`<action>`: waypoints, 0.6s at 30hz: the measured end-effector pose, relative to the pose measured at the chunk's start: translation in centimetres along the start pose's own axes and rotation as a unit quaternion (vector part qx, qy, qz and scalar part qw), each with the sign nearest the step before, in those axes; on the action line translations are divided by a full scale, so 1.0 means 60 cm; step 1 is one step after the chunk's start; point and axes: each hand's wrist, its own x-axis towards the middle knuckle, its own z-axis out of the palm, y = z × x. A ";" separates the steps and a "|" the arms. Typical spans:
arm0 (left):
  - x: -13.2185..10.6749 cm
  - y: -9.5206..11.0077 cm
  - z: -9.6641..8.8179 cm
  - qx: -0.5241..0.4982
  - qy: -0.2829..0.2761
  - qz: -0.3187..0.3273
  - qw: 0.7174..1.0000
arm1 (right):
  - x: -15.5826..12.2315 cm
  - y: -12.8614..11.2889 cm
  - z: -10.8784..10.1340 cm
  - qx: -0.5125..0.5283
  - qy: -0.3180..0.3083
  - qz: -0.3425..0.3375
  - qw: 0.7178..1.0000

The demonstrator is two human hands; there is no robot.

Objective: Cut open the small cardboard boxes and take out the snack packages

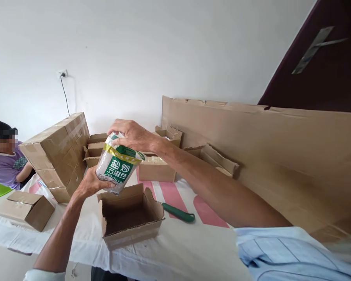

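Between my two hands is a plastic food bag point(121, 166) with a green label, white characters and a yellow band. My left hand point(95, 182) grips its lower end, thumb across the front. At the top, my right hand point(131, 134) is closed over the upper edge. The bag tilts above an open cardboard box point(131, 216), whose inside looks bare. To the right of that box lies a green-handled tool point(179, 212); its far end is hidden behind the box.
Stacked sealed cartons point(55, 152) stand at the left, with a smaller carton point(25, 208) before them. More open boxes point(158, 169) sit behind. A tall cardboard sheet point(251, 156) borders the right side. A person in purple point(6, 164) is at far left.
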 end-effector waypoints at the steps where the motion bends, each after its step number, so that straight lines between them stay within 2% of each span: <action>1: -0.002 -0.009 0.000 -0.011 0.019 0.001 1.000 | -0.003 0.017 0.001 0.007 0.047 0.024 0.999; 3: -0.004 -0.021 -0.001 -0.042 0.051 0.001 0.998 | -0.015 0.047 0.006 0.046 0.134 0.078 0.987; 5: -0.003 -0.024 0.000 -0.068 0.089 0.000 0.994 | -0.035 0.068 0.024 0.132 0.173 0.131 0.967; 7: 0.004 -0.021 0.003 -0.092 0.137 0.007 0.986 | -0.060 0.076 0.057 0.255 0.138 0.181 0.940; 10: 0.019 -0.012 0.009 -0.118 0.187 0.024 0.975 | -0.095 0.073 0.126 0.416 0.043 0.230 0.879; 11: 0.023 -0.009 0.010 -0.121 0.191 0.029 0.974 | -0.104 0.070 0.147 0.453 0.025 0.234 0.860; 13: 0.026 -0.004 0.011 -0.121 0.182 0.039 0.975 | -0.115 0.064 0.180 0.497 0.032 0.229 0.836; 15: 0.021 0.000 0.008 -0.119 0.154 0.045 0.980 | -0.119 0.059 0.195 0.511 0.074 0.219 0.828; 18: 0.011 0.000 -0.001 -0.116 0.112 0.049 0.986 | -0.120 0.055 0.198 0.502 0.126 0.207 0.830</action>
